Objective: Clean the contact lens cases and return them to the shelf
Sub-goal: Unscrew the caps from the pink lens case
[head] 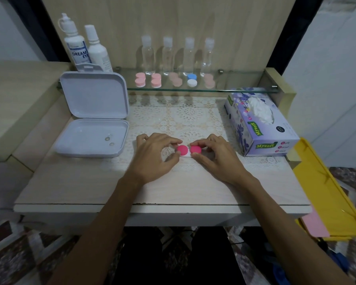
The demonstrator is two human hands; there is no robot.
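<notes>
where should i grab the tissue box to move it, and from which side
Take the tissue box across its two long side walls, coming from above. It lies flat, angled on the table, its top open with tissue sticking out, so keep the grip clear of that opening, toward the near end.

Dim, soft overhead light; faint shadows, wide-angle bend at edges (corners blurry).

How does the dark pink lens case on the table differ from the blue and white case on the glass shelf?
The dark pink lens case has two matching pink caps; the blue and white case has one blue and one white. The pink one lies on the lace mat, each cap pinched by the left hand and right hand; the other stands untouched. Both are twin-cap cases.
</notes>
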